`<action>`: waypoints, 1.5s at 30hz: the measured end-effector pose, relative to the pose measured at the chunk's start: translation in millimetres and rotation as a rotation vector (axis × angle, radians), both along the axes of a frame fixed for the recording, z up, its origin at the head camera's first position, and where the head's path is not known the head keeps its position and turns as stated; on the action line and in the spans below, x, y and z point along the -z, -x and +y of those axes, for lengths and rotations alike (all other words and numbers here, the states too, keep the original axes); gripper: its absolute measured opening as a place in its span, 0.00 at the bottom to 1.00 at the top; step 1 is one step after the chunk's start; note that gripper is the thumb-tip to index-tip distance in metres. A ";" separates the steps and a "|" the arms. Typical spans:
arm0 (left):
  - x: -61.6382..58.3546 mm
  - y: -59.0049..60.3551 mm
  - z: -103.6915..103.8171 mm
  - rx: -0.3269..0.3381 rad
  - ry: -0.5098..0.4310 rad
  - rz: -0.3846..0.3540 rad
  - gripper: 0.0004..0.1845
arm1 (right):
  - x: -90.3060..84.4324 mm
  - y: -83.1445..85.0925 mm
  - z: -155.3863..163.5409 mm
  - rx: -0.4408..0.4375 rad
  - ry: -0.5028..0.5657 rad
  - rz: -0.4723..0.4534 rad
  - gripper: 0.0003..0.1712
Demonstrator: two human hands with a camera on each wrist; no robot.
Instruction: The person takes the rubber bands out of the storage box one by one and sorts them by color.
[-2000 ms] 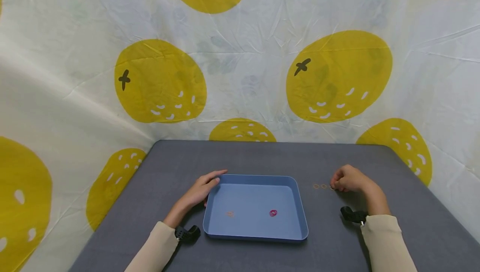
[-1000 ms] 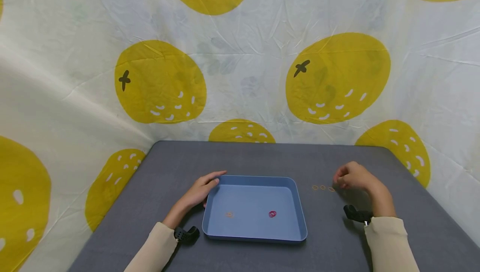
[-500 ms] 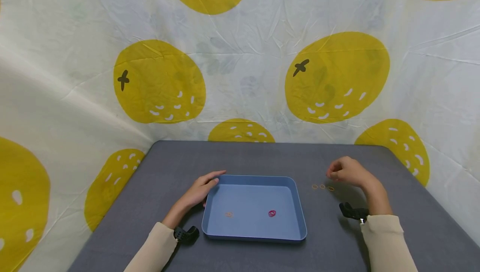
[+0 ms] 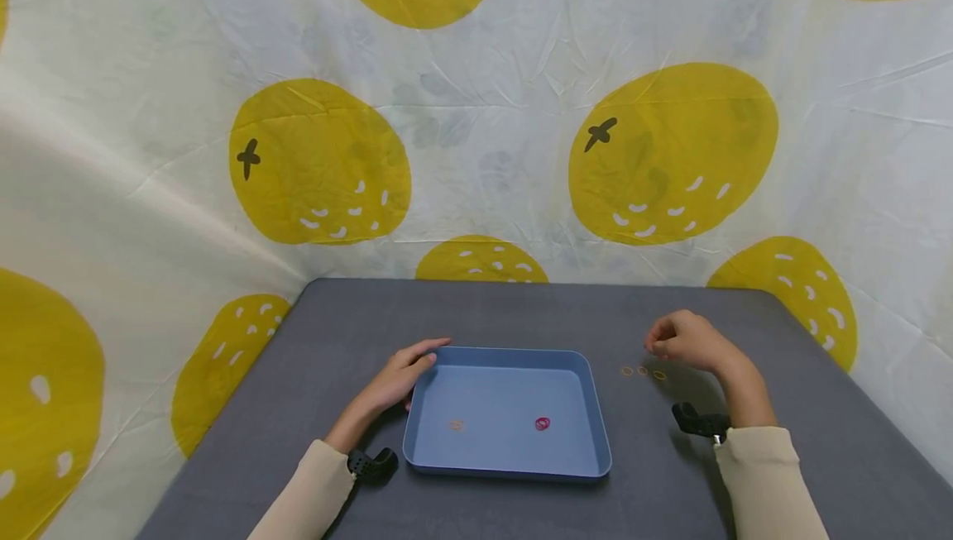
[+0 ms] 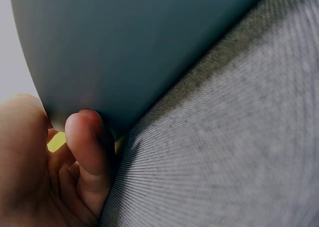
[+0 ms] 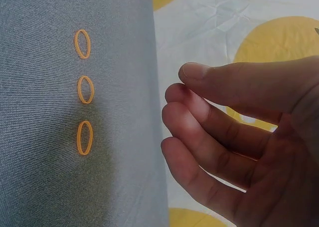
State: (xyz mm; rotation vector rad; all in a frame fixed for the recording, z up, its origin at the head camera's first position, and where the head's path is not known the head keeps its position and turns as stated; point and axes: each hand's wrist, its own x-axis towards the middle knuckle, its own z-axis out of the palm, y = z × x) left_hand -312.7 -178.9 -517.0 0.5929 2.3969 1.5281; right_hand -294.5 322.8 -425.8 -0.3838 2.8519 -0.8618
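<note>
My left hand (image 4: 398,376) grips the far left corner of a blue tray (image 4: 506,470), thumb at the rim. In the left wrist view, curled fingers (image 5: 87,144) lie against the tray's outer wall (image 5: 124,47). Inside the tray are pale orange rubber bands (image 4: 457,425) at left and red rubber bands (image 4: 543,423) at right. Three orange rubber bands (image 6: 85,90) lie in a row on the cloth right of the tray. My right hand (image 4: 692,341) hovers just beyond them, fingers loosely bent, thumb tip near the index fingertip, nothing seen between them.
A dark grey cloth (image 4: 357,308) covers the table. Behind and beside it hangs a white curtain (image 4: 484,160) with large yellow fruit prints. Black wrist devices (image 4: 700,422) sit below both hands.
My right hand has lifted off the rightmost orange rubber band, leaving it in the row, drawn back slightly, then moved up and left. My left hand and the tray have stayed in place.
</note>
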 end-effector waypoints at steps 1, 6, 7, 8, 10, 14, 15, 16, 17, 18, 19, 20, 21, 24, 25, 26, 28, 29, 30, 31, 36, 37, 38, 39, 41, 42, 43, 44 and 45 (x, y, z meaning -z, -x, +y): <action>3.2 1.5 -0.6 -0.005 0.001 0.004 0.23 | -0.5 0.1 -0.7 0.000 -0.003 0.002 0.07; 3.7 1.7 0.0 -0.008 0.013 0.013 0.23 | 0.4 0.9 -0.8 0.005 -0.003 -0.011 0.08; 3.9 1.9 0.2 -0.006 0.012 0.013 0.23 | 0.8 1.0 -0.5 0.006 -0.002 -0.015 0.08; 4.0 2.2 0.3 -0.005 0.012 0.014 0.24 | 1.4 1.1 -0.2 0.006 -0.002 -0.017 0.08; 4.3 2.8 0.8 -0.006 0.014 0.013 0.24 | 2.2 1.3 0.4 0.005 0.002 -0.021 0.08; 4.5 3.7 1.9 -0.012 0.017 0.013 0.24 | 2.9 1.6 0.5 -0.001 0.006 -0.018 0.08; 4.5 3.8 2.1 -0.015 0.017 0.013 0.24 | 2.8 1.7 0.3 -0.003 0.007 -0.019 0.08; 4.4 3.8 2.4 -0.016 0.014 0.013 0.23 | 2.7 1.7 0.0 -0.004 0.006 -0.018 0.08; 4.4 3.9 2.5 -0.018 0.013 0.012 0.23 | 2.5 1.8 -0.4 -0.004 0.005 -0.018 0.08; 4.3 3.8 2.6 -0.021 0.011 0.010 0.23 | 2.3 1.9 -0.8 -0.003 0.004 -0.019 0.08; 4.2 3.7 2.7 -0.022 0.009 0.009 0.22 | 2.1 2.0 -1.2 -0.003 0.004 -0.021 0.08; 4.4 3.7 2.7 -0.025 0.009 0.007 0.22 | 1.9 2.2 -1.6 -0.005 0.003 -0.022 0.09; 4.5 3.7 2.6 -0.028 0.009 0.004 0.22 | 1.7 2.5 -2.0 -0.005 0.002 -0.022 0.09; 4.7 3.7 2.3 -0.033 0.012 0.001 0.22 | 1.3 3.1 -2.9 -0.004 0.003 -0.021 0.09; 4.7 3.7 2.2 -0.034 0.013 0.003 0.22 | 1.1 3.3 -3.0 -0.006 0.003 -0.020 0.09; 4.8 3.7 2.0 -0.033 0.012 0.005 0.23 | 1.1 3.4 -3.2 -0.007 0.003 -0.019 0.08; 4.7 3.5 1.7 -0.033 0.010 0.008 0.23 | 0.9 3.6 -3.4 -0.010 0.005 -0.017 0.08; 4.7 3.4 1.5 -0.031 0.008 0.010 0.23 | 1.0 3.6 -3.6 -0.014 0.005 -0.017 0.08; 4.7 3.2 1.4 -0.032 0.005 0.009 0.23 | 1.1 3.7 -3.9 -0.017 0.005 -0.018 0.08; 4.5 2.9 1.2 -0.031 0.003 0.010 0.23 | 1.3 3.9 -4.0 -0.021 0.006 -0.020 0.08; 4.6 1.4 1.2 -0.037 -0.005 0.009 0.22 | 2.7 4.4 -4.7 -0.027 0.014 -0.023 0.09; 4.8 1.3 1.3 -0.038 -0.006 0.010 0.22 | 2.9 4.3 -4.8 -0.029 0.015 -0.023 0.09; 5.0 1.2 1.4 -0.040 -0.007 0.010 0.23 | 3.1 4.0 -5.0 -0.029 0.017 -0.024 0.09; 5.1 1.1 1.6 -0.042 -0.008 0.009 0.23 | 3.3 3.7 -5.1 -0.030 0.017 -0.025 0.09; 5.3 1.1 1.9 -0.044 -0.008 0.006 0.23 | 3.7 2.8 -5.6 -0.030 0.020 -0.032 0.10; 5.0 1.0 2.0 -0.045 -0.008 0.004 0.23 | 4.0 2.6 -5.8 -0.031 0.021 -0.032 0.10; 4.4 0.6 2.2 -0.047 -0.007 0.000 0.23 | 4.2 2.4 -5.9 -0.032 0.020 -0.031 0.10; 3.4 0.1 2.5 -0.048 -0.006 -0.002 0.23 | 4.4 2.2 -6.2 -0.033 0.024 -0.032 0.10; 1.9 -0.8 2.9 -0.049 -0.007 -0.005 0.23 | 4.5 2.2 -6.5 -0.034 0.028 -0.032 0.10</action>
